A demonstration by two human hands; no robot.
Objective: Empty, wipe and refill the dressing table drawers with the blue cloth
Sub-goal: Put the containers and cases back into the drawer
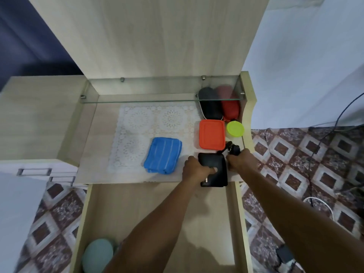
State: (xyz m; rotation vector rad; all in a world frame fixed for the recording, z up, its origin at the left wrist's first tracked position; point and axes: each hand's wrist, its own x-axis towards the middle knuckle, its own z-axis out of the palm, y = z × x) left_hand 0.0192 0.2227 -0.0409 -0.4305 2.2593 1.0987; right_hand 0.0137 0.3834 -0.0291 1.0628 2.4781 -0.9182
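The folded blue cloth (162, 155) lies on a lace mat on the dressing table top (94, 164). Below the top, a wide drawer (216, 223) stands pulled out, with a pale green round thing (97, 255) in its near left corner. At the top's front right edge, my left hand (196, 170) grips a black pouch (216, 174), thumb pressed on its face. My right hand (241, 161) holds a small black item with a strap (233, 148) just beyond the pouch.
An orange box (212, 134), a lime-green lid (235, 129), a black case (209, 104) and a red case (230, 107) stand at the back right under a glass shelf (157, 100). Small drawers (34, 172) are at left. Cables (323, 138) lie on the patterned floor.
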